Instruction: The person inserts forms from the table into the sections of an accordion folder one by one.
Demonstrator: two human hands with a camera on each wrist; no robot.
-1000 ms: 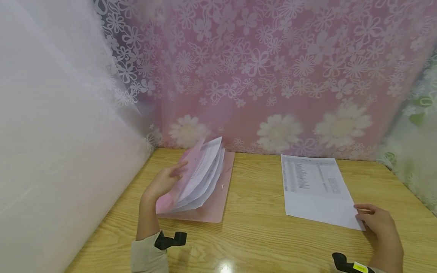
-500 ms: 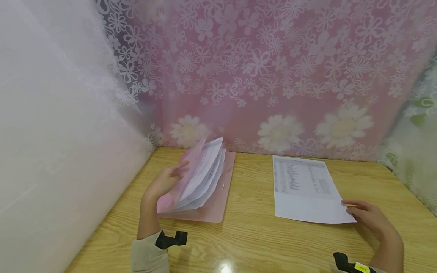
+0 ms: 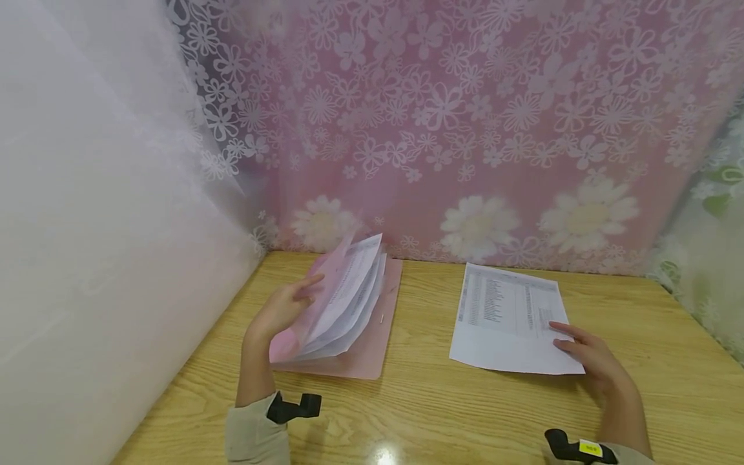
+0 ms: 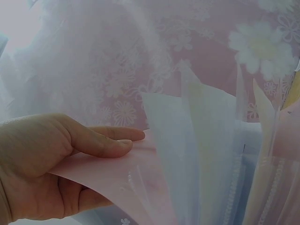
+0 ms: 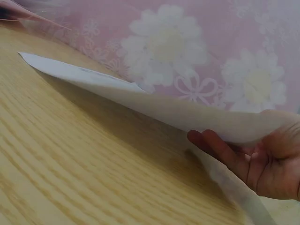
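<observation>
At the left of the table stands a pink folder [image 3: 366, 361], its front cover raised, with several sleeved sheets fanned out inside. My left hand [image 3: 283, 310] pinches that cover [image 4: 126, 173] between thumb and fingers, as the left wrist view also shows. A printed white sheet of paper [image 3: 506, 316] is to the right of the folder, apart from it. My right hand [image 3: 593, 355] grips its right edge, thumb above and fingers below. In the right wrist view the sheet [image 5: 140, 105] is lifted off the wood and bends slightly; my right hand [image 5: 267, 164] is at its side.
The wood-grain table [image 3: 430, 413] runs back to a pink flowered curtain [image 3: 442, 116]. A pale sheet-like wall [image 3: 116, 245] borders the left side, and another flowered curtain [image 3: 721, 213] hangs at the right.
My right hand has carried the sheet of paper leftward, toward the folder, and the sheet has turned and tilted somewhat. My left hand and the raised cover stay nearly where they were.
</observation>
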